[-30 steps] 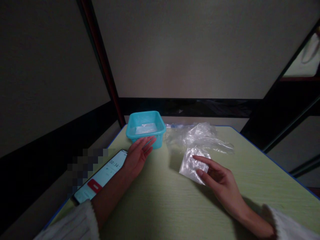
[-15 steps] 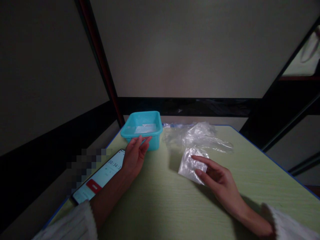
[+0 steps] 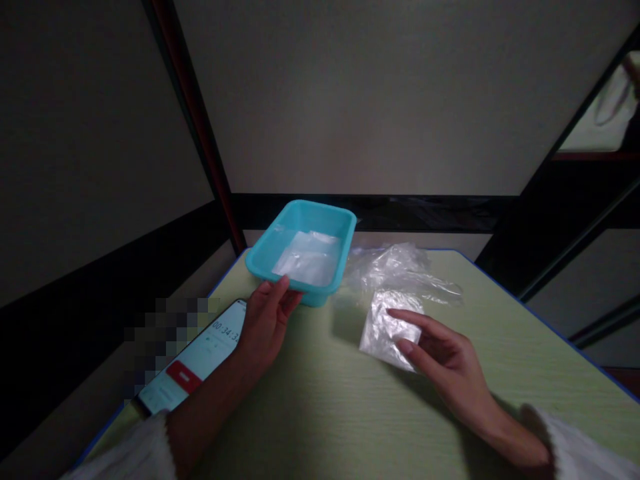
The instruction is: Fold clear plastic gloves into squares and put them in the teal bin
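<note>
With thumb on top and fingers below, my left hand (image 3: 267, 320) grips the near rim of a turquoise plastic basket (image 3: 334, 288). The basket is tilted toward me, its far end raised. Flat, whitish folded plastic (image 3: 307, 257) lies on its bottom. My right hand (image 3: 450, 363) holds a folded square of clear, shiny plastic bag (image 3: 383, 333) between thumb and fingers, low over the table. Just beyond it lies a crumpled transparent plastic bag (image 3: 400, 267).
On the left, a phone (image 3: 200, 360) showing a running timer lies beside my left forearm. The pale green table (image 3: 320, 413) has a blue edge. Light panels (image 3: 370, 100) with dark strips rise behind it and at the left.
My left hand has taken hold of the basket's near rim and tilted it, so more of its inside shows. My right hand and the folded plastic bag have shifted slightly right.
</note>
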Tool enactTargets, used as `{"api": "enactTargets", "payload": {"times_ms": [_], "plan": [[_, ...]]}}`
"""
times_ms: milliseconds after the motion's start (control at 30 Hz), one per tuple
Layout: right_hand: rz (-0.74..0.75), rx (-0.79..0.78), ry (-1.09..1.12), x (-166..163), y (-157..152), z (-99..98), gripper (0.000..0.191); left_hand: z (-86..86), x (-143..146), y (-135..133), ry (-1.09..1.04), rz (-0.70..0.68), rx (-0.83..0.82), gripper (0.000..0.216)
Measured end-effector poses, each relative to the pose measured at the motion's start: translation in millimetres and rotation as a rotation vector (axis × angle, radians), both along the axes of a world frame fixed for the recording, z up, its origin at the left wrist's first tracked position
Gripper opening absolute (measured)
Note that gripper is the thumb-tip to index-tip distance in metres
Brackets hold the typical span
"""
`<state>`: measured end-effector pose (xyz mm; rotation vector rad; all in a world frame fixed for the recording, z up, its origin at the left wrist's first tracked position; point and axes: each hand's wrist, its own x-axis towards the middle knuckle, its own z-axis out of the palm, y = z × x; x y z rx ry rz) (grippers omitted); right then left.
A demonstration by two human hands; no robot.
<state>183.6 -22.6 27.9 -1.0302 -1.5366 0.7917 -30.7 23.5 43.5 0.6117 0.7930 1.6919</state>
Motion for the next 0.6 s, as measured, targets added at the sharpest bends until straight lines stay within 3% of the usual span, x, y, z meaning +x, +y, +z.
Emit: {"api": "enactTargets", "payload": {"times_ms": [167, 367, 500, 600], "plan": [[-0.088, 0.094, -0.013, 16.1, -2.1, 19.3, 0.023, 0.7, 8.2, -16.5, 0.090, -0.137, 0.023, 0.018], [-0.100, 0.163, -0.018, 28.3, 8.6, 60.6, 0.025, -4.8, 9.9, -32.6, 0.240, -0.258, 0.020, 0.022], [-0.006, 0.089, -0.083, 26.0, 21.2, 83.1, 0.025, -5.3, 9.0, -41.6, 0.290, -0.323, 0.032, 0.019], [0.057, 0.000, -0.172, 27.8, 28.9, 87.8, 0.029, -5.9, 10.5, -46.6, 0.327, -0.360, 0.009, 0.018]]}}
